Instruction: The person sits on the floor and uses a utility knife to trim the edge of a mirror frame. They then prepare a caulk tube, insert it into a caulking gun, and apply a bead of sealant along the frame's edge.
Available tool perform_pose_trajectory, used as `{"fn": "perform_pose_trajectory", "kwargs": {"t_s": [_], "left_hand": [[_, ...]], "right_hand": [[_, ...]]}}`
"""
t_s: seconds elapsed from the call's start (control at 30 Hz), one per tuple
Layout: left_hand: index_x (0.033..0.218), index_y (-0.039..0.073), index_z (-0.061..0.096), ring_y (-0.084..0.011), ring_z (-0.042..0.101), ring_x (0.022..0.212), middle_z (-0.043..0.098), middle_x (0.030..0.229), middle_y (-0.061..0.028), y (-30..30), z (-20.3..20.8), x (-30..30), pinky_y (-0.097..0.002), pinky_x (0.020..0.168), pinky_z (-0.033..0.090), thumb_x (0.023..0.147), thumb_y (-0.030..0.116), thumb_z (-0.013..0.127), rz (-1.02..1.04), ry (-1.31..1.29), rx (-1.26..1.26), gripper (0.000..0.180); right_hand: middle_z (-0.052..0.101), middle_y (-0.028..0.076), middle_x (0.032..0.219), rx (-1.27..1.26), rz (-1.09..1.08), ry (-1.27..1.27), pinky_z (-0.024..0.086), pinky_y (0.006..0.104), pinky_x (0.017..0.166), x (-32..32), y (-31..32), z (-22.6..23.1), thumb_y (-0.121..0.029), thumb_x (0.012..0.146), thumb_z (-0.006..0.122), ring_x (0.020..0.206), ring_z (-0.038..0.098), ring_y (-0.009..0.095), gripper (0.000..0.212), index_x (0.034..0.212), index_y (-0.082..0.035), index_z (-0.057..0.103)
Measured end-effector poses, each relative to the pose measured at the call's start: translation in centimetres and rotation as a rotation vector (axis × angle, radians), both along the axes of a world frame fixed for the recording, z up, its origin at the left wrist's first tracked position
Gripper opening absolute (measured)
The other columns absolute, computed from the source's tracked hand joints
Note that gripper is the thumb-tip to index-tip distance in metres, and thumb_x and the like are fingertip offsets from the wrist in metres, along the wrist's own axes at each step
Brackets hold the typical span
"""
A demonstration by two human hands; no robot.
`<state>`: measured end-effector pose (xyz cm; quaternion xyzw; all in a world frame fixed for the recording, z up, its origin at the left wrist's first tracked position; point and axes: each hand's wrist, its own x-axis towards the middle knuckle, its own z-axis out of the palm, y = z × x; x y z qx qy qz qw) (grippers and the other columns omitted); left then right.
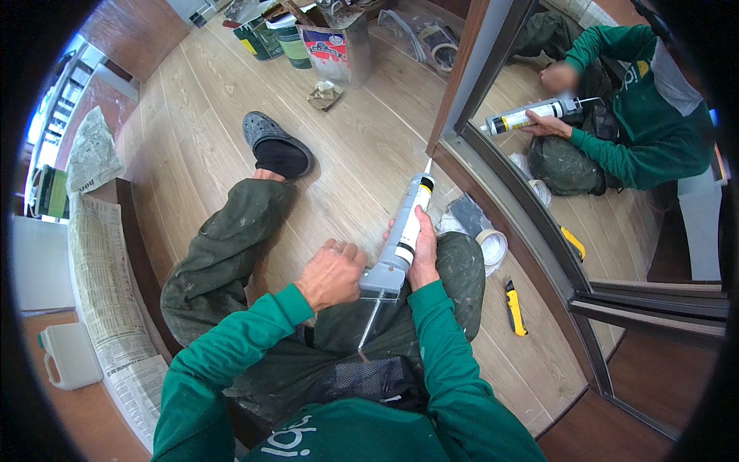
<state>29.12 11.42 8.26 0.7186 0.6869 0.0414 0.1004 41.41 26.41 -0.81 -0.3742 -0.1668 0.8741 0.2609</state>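
A caulking gun (385, 277) loaded with a white sealant cartridge (412, 219) lies slanted over my lap. Its nozzle (429, 165) points away from me, with the tip at the foot of the brown mirror frame (440, 146). My right hand (423, 250) is wrapped round the cartridge from the right. On the left, my left hand (332, 275) is closed at the gun's rear, by the handle; its fingertips are partly hidden. The bent plunger rod (371, 327) sticks out toward me. The mirror (570, 154) reflects both hands and the gun, one hand blurred.
Beside my right knee lie a roll of tape (493, 248), a grey scraper-like piece (466, 214) and a yellow utility knife (515, 308). Paint cans (289, 45) and a square tin (339, 54) stand far ahead. Newspaper (100, 285) and a white jug (71, 354) are at left.
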Motion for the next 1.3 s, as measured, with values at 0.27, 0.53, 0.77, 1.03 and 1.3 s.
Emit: {"fn": "perform_pose_trajectory", "kwargs": {"t_s": [0.27,0.53,0.77,1.03,1.3], "left_hand": [[0.085,0.002,0.058,-0.0344,0.064,0.084,0.062,0.084,-0.0157,-0.1,-0.4,0.3,-0.0437,0.08,0.049,0.061,0.022,0.073,-0.004,0.006,-0.008,0.034],[0.085,0.002,0.058,-0.0342,0.063,0.083,0.061,0.084,-0.0155,-0.2,-0.4,0.4,-0.0436,0.08,0.049,0.061,0.023,0.074,-0.007,0.018,-0.011,0.036],[0.085,0.002,0.058,-0.0337,0.062,0.083,0.061,0.084,-0.0148,-0.5,-0.4,0.5,-0.0433,0.079,0.049,0.06,0.024,0.075,-0.012,0.031,-0.013,0.037],[0.084,0.002,0.057,-0.0335,0.063,0.082,0.06,0.083,-0.0148,-0.7,-0.6,0.7,-0.0439,0.078,0.049,0.064,0.023,0.072,-0.013,0.045,0.006,0.032],[0.085,0.003,0.058,-0.0335,0.062,0.081,0.06,0.082,-0.0145,-1.0,-1.1,0.8,-0.0436,0.077,0.049,0.063,0.022,0.073,-0.002,0.043,0.024,0.033]], "right_hand": [[0.066,0.014,0.085,-0.025,-0.017,0.037,0.057,0.0401,0.055,0.2,0.0,-0.5,-0.048,0.096,0.057,0.064,0.067,0.029,0.045,0.109,-0.005,0.054],[0.066,0.015,0.086,-0.008,-0.018,0.052,0.056,0.04,0.055,0.2,0.0,-0.7,-0.047,0.097,0.055,0.064,0.067,0.029,0.043,0.112,-0.006,0.051],[0.066,0.015,0.087,0.009,-0.006,0.067,0.056,0.0394,0.056,0.4,-0.2,-0.5,-0.046,0.097,0.054,0.064,0.067,0.028,0.043,0.113,-0.006,0.05],[0.066,0.013,0.085,0.033,-0.01,0.05,0.057,0.0394,0.055,0.4,-0.5,-0.3,-0.049,0.097,0.054,0.064,0.067,0.027,0.045,0.109,-0.005,0.053],[0.066,0.013,0.085,0.031,-0.005,0.053,0.057,0.0395,0.054,0.5,-0.6,-0.4,-0.049,0.097,0.055,0.063,0.067,0.027,0.045,0.108,-0.005,0.053]]}}
